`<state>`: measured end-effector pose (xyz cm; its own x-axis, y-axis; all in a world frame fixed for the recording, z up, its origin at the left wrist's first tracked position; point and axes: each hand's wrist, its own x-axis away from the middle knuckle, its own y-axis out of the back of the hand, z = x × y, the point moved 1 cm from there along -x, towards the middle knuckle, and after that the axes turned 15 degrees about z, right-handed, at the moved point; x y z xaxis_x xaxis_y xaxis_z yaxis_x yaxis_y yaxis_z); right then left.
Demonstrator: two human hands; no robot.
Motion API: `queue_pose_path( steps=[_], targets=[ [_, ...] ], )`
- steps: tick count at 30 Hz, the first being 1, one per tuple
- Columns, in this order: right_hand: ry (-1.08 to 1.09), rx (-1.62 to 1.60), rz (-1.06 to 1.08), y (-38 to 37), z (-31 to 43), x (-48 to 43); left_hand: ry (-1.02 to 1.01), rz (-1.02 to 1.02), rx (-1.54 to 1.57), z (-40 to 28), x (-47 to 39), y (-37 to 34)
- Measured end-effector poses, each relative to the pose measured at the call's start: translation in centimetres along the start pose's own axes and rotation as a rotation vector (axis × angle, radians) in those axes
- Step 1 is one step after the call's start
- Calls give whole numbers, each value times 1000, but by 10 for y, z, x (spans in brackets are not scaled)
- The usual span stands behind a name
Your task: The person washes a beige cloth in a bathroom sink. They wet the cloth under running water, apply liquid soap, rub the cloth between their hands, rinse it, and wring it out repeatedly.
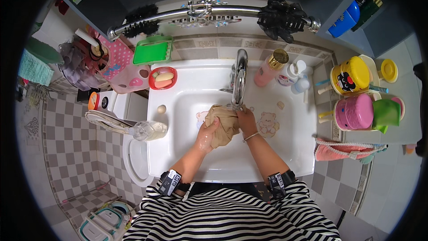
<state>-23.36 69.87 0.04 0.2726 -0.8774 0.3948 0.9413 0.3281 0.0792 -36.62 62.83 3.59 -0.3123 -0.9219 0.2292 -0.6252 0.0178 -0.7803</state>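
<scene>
A crumpled tan cloth (223,129) is held between both hands over the white sink basin (220,165), beneath the spout of a chrome faucet (240,73). My left hand (208,134) grips the cloth's left side, thumb on top; its skin looks wet, with some suds. My right hand (246,122) holds the upper right part of the cloth close to the spout, and a thin bracelet circles that wrist. The cloth hides some of the fingers. Bear pictures mark the basin on both sides of the hands.
On the sink's left rim are a red soap dish (163,78), a shell-like object (162,108) and a clear plastic bottle (150,131). A pink bottle with a gold cap (264,73) and white bottles (289,73) stand behind right. Wall cups (354,112) hang at right; a chrome rail (234,9) spans above.
</scene>
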Motion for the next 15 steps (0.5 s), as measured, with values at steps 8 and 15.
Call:
queue_pose_path(
  steps=[8,15],
  targets=[
    [95,-1107,556,-7,-23,16,138,166,246,-1,-14,-6],
    [238,-599,410,-1,6,18,245,-69,163,-1,-28,-1]
  ],
)
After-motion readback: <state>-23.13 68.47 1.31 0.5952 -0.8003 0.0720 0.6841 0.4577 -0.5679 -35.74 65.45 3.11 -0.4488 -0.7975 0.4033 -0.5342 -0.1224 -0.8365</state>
